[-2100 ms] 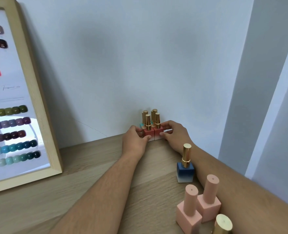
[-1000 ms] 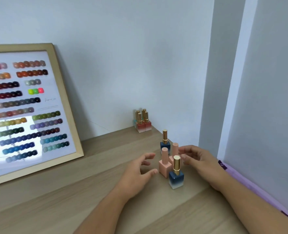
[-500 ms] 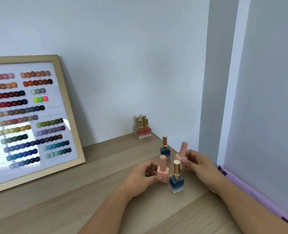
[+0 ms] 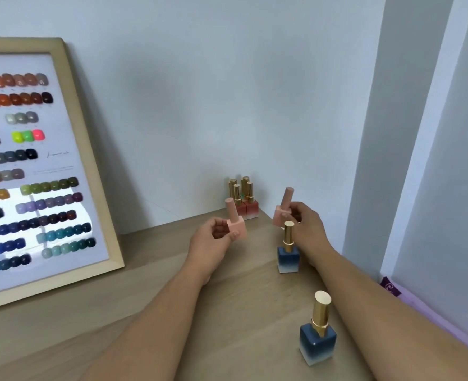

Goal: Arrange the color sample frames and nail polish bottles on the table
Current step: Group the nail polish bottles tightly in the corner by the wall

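Left hand [image 4: 213, 240] grips one pink nail polish bottle [image 4: 235, 222]; right hand [image 4: 304, 224] grips another pink bottle [image 4: 282, 209], both raised above the bench [image 4: 172, 284]. Two blue bottles [image 4: 287, 254] stand nearer than the red-bottle cluster [image 4: 244, 200]; color sample frame [image 4: 84, 149] leans left of it.

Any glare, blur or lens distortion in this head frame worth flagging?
Head view: a bright window reflection washes out the lower swatches of the color sample frame; the pink bottles in the left hand and right hand look slightly soft; wide-angle bending tilts the wall edges at right.
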`<move>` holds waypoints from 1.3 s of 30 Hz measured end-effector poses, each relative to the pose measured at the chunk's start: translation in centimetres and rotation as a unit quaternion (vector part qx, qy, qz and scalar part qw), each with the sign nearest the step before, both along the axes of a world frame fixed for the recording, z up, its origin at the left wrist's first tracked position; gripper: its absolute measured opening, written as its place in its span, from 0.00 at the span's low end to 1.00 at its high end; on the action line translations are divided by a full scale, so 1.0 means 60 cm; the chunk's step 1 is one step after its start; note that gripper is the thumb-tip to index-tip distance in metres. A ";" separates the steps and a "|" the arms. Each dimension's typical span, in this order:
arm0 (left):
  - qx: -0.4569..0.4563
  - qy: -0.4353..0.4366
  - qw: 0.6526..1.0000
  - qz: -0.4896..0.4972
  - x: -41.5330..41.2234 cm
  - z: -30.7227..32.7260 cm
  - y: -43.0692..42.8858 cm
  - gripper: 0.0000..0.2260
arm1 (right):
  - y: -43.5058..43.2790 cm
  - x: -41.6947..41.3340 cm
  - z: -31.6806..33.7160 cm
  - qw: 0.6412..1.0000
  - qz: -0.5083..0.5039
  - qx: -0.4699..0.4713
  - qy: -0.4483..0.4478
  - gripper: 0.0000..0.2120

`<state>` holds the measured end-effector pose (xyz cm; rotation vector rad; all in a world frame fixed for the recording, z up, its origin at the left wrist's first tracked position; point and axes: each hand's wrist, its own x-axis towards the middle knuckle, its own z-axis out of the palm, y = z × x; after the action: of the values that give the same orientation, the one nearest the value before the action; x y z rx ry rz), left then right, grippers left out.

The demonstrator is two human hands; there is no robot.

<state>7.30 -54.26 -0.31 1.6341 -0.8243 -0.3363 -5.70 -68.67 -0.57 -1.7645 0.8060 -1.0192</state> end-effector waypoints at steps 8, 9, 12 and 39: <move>0.061 -0.089 0.993 0.043 0.040 -0.006 -0.083 0.08 | -0.059 0.069 0.001 0.988 0.068 -0.083 0.109 0.11; 0.070 -0.103 0.991 0.045 0.041 -0.008 -0.088 0.08 | -0.061 0.073 0.001 0.986 0.078 -0.090 0.119 0.11; 0.080 -0.135 0.986 0.057 0.043 -0.011 -0.095 0.08 | -0.061 0.079 0.002 0.980 0.106 -0.105 0.130 0.12; 0.072 -0.110 0.985 0.115 0.048 -0.010 -0.112 0.14 | -0.049 0.089 0.007 0.987 0.082 -0.084 0.114 0.15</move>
<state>10.17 -60.97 -0.90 1.9057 -0.7778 -0.0532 -0.34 -71.64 -0.13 -2.0830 0.7169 -0.8040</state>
